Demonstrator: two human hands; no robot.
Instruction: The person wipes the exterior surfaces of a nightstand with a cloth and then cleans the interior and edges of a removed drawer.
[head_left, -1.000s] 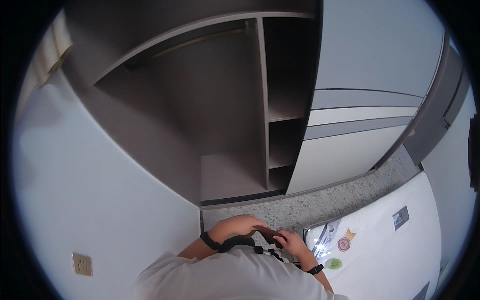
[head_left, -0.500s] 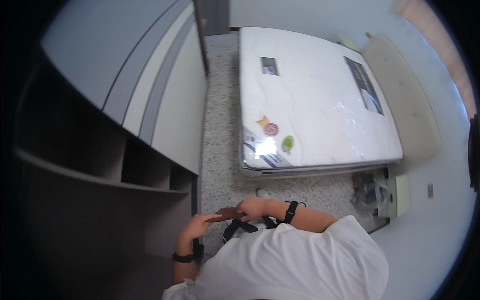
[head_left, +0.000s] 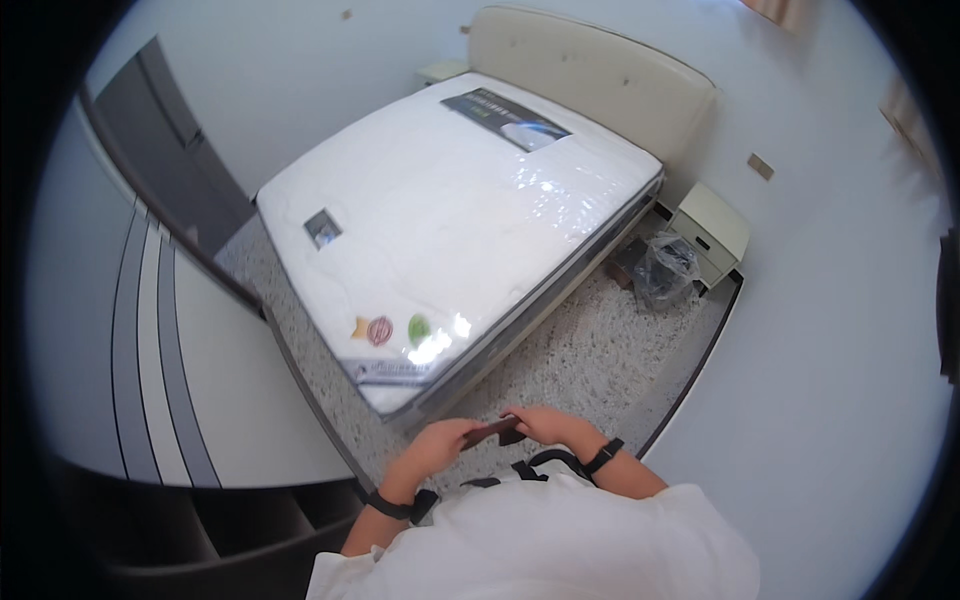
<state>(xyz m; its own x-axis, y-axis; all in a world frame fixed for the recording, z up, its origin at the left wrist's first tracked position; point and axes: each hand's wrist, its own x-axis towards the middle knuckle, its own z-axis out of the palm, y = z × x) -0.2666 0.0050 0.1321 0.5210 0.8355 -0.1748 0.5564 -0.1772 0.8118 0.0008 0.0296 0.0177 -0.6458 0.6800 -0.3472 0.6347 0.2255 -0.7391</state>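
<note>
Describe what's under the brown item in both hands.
Speckled floor shows beneath the brown item, which the left hand and right hand hold; the part they cover cannot be seen.

Bedroom; white mattress [head_left: 400, 220], padded headboard [head_left: 590, 70], pale nightstand [head_left: 718, 228], striped wardrobe [head_left: 245, 390]

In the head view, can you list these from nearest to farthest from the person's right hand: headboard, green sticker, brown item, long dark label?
1. Brown item: between the right hand and left hand.
2. Green sticker: near end of the mattress.
3. Long dark label: mattress's far end.
4. Headboard: beyond the mattress.
</note>
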